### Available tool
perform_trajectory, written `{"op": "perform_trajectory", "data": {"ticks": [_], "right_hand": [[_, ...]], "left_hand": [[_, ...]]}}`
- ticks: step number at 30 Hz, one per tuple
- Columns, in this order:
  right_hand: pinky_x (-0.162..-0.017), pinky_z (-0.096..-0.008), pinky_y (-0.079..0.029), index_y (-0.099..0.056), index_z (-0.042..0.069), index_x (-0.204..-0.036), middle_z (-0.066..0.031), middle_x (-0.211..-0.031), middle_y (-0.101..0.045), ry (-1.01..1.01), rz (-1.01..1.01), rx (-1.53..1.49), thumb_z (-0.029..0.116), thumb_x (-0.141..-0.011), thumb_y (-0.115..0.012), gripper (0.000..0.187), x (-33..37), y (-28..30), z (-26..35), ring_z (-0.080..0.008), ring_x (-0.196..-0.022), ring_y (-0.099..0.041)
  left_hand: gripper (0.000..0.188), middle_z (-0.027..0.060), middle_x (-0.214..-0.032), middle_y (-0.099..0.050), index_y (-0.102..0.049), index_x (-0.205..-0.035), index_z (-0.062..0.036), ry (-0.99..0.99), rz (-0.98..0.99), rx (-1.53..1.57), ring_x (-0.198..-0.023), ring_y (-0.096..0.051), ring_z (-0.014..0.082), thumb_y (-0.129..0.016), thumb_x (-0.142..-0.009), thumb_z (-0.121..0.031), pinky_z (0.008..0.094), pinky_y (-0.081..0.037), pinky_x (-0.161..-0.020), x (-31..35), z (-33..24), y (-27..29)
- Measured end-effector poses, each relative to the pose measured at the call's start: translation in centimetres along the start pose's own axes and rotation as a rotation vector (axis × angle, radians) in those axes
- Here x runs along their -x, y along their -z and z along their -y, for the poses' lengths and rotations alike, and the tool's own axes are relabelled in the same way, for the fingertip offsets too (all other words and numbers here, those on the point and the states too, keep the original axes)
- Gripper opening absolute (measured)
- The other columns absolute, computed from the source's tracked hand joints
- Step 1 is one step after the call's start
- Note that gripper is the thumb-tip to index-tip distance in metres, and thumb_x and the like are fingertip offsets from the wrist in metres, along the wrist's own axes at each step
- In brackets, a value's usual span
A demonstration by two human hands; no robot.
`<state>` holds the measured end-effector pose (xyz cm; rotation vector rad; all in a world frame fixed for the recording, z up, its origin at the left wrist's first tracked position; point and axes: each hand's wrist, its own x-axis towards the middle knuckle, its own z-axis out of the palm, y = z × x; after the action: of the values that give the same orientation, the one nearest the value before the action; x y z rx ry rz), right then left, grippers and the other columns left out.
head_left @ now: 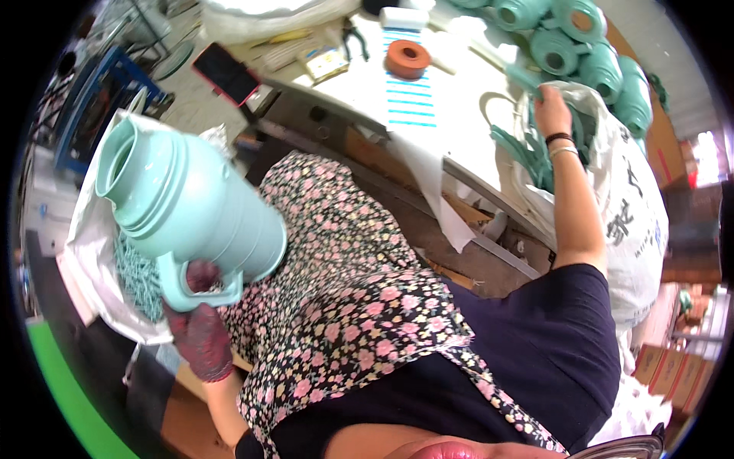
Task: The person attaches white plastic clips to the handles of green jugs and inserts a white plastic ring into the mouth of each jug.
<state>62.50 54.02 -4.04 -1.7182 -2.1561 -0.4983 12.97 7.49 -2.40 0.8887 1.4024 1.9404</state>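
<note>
My left hand (202,336), in a dark reddish glove, is wrapped round the handle of a large pale-teal plastic jug body (206,203). The jug lies tilted at my left, its wide spouted mouth toward the upper left and its base against my flowered apron (336,306). My right hand (552,113), bare with bands at the wrist, reaches to the mouth of a white woven sack (631,199). Its fingers are closed on a teal plastic piece (524,79), partly hidden. More teal curved pieces (524,157) stick out of the sack below that hand.
On the white table (474,115) are an orange tape roll (407,59), a blue-striped sheet (411,103) and pliers (354,40). Several teal jug bodies (554,52) are piled at the far right. A phone (226,73) stands at the table's left corner. Teal scraps (138,279) fill a white bag at left.
</note>
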Motion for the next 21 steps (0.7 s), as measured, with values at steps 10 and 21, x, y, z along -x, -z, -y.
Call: {"op": "perform_trajectory", "data": {"ticks": [10, 21], "right_hand": [[-0.047, -0.0276, -0.039, -0.043, 0.010, -0.081, 0.0029, -0.059, -0.036, -0.353, 0.203, -2.035, 0.037, -0.100, -0.049, 0.033, 1.6, 6.8, 32.7, -0.0095, -0.050, -0.036], [-0.039, -0.0194, -0.027, -0.044, 0.015, -0.087, 0.0083, -0.058, -0.031, -0.558, 1.699, -2.343, 0.028, -0.098, -0.054, 0.020, 9.6, 8.1, 43.3, -0.0044, -0.046, -0.027]], "left_hand": [[0.042, 0.0127, -0.110, -0.066, -0.065, -0.106, 0.0060, 0.561, 0.688, -0.470, -0.102, -0.060, 0.0196, -0.066, -0.082, -0.028, 0.0313, -0.043, -0.092, 2.8, -1.9, 0.0], [0.051, 0.0223, -0.124, -0.057, -0.043, -0.136, -0.0004, 0.224, -0.053, 0.226, -0.111, -0.058, 0.0294, -0.034, -0.103, -0.038, 0.0419, -0.045, -0.100, -6.9, -2.6, -2.7]]}}
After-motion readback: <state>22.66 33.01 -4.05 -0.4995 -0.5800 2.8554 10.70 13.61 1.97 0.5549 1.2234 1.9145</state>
